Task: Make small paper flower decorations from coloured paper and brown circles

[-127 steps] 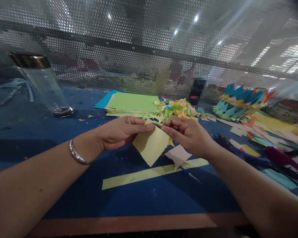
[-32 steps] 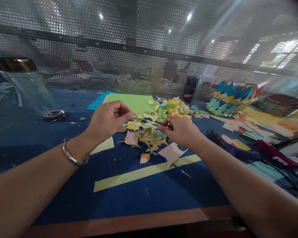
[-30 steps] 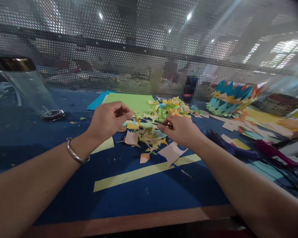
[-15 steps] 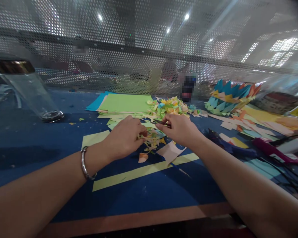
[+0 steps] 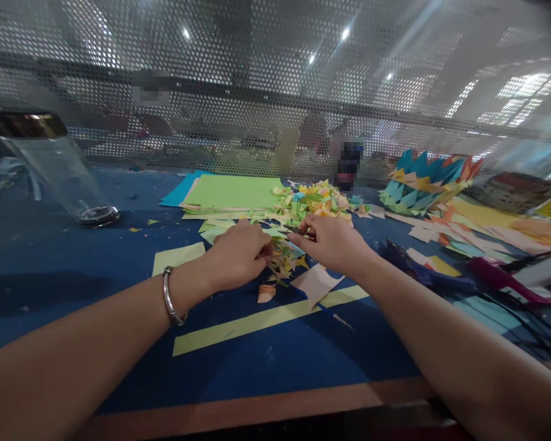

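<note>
My left hand (image 5: 239,254), with a silver bangle on its wrist, is curled over a litter of small cut paper scraps (image 5: 287,260). Its fingertips are pressed together, and whatever they hold is hidden. Facing it, my right hand (image 5: 333,242) is closed on a thin dark pointed tool (image 5: 294,230), mostly covered by the fingers. Just beyond both hands lies a heap of small folded paper pieces (image 5: 319,199) in yellow, green and orange. A pale pink sheet (image 5: 319,283) and a small orange curl of paper (image 5: 266,294) rest on the near side of the scraps.
Green paper sheets (image 5: 239,191) are stacked behind. A tilted-looking glass bottle (image 5: 68,177) stands left. To the right are a zigzag paper basket (image 5: 427,184), a dark blue glue gun (image 5: 422,269) and a magenta power strip (image 5: 509,282) with cables. A yellow-green strip (image 5: 239,324) lies in front.
My left hand has shifted slightly right, closer to my right hand, and its fingers are curled more tightly. My right hand stays in nearly the same place.
</note>
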Demonstrator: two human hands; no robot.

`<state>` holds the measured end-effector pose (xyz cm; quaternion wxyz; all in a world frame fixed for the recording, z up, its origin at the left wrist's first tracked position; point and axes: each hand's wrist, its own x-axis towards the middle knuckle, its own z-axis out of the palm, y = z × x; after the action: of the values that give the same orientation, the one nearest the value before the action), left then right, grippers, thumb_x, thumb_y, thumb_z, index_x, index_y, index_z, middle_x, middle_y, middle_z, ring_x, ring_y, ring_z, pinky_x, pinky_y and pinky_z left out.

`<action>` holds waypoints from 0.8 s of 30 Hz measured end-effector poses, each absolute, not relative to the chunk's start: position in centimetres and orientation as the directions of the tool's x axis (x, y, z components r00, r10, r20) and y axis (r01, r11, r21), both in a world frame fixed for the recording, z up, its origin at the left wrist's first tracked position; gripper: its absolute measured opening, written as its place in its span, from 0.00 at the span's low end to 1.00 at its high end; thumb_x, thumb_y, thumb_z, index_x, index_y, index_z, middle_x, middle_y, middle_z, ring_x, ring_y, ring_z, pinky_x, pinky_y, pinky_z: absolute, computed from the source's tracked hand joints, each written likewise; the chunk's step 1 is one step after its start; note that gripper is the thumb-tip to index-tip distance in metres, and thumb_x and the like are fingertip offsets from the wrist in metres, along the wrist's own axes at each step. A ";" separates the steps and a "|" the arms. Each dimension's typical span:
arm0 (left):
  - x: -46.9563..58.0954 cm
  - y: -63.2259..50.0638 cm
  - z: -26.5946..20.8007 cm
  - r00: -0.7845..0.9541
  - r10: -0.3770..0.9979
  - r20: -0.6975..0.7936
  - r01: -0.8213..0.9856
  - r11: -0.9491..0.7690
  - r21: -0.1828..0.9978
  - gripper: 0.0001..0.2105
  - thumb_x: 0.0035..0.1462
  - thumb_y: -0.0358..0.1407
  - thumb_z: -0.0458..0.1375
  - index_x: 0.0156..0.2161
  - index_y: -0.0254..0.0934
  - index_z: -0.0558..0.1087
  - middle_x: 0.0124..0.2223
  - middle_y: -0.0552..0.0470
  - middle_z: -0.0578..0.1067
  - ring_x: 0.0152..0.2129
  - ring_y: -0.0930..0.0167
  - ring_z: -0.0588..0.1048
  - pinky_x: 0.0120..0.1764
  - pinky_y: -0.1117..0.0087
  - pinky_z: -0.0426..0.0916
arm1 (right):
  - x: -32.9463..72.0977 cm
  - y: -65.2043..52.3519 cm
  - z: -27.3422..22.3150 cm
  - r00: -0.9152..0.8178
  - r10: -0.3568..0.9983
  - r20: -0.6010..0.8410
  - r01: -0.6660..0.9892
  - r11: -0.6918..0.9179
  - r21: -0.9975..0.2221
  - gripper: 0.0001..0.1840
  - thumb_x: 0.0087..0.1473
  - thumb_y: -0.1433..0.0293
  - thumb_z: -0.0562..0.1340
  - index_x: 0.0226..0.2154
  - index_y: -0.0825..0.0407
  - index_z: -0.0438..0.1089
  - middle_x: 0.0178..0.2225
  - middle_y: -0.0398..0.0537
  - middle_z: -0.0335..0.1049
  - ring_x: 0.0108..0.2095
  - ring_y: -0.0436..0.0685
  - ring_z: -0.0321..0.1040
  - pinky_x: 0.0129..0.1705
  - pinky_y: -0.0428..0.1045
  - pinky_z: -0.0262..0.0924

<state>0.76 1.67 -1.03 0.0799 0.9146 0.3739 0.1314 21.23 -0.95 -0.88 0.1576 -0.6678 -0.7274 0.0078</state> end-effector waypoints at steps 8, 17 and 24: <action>-1.6 1.7 0.4 0.611 0.671 0.421 0.622 -0.735 0.269 0.06 0.63 0.35 0.52 0.36 0.37 0.69 0.36 0.49 0.72 0.35 0.65 0.68 0.39 0.64 0.62 | 21.5 -0.8 -1.4 -0.063 0.979 0.192 0.985 0.093 -0.148 0.20 0.57 0.49 0.55 0.32 0.49 0.68 0.28 0.48 0.72 0.26 0.56 0.63 0.23 0.49 0.44; -1.6 1.3 -0.5 0.594 0.569 0.569 0.490 -0.817 0.305 0.04 0.66 0.30 0.50 0.38 0.37 0.65 0.37 0.50 0.68 0.35 0.70 0.68 0.38 0.68 0.63 | 20.6 -1.7 -1.4 -0.129 0.987 0.093 0.991 0.125 0.039 0.21 0.58 0.50 0.55 0.32 0.49 0.71 0.27 0.51 0.73 0.28 0.60 0.68 0.24 0.49 0.43; -1.6 0.9 0.0 0.609 0.551 0.571 0.494 -0.826 0.270 0.05 0.67 0.33 0.50 0.38 0.37 0.65 0.36 0.52 0.69 0.33 0.71 0.68 0.35 0.69 0.61 | 19.9 -2.9 -0.6 -0.203 0.884 0.421 0.899 0.338 -0.277 0.20 0.58 0.51 0.60 0.40 0.51 0.70 0.35 0.48 0.74 0.29 0.55 0.69 0.25 0.49 0.53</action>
<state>-1.64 0.93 -0.04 0.0425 0.8958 0.2915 0.3327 19.93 -2.89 -0.57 0.2607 -0.5750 -0.7754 -0.0145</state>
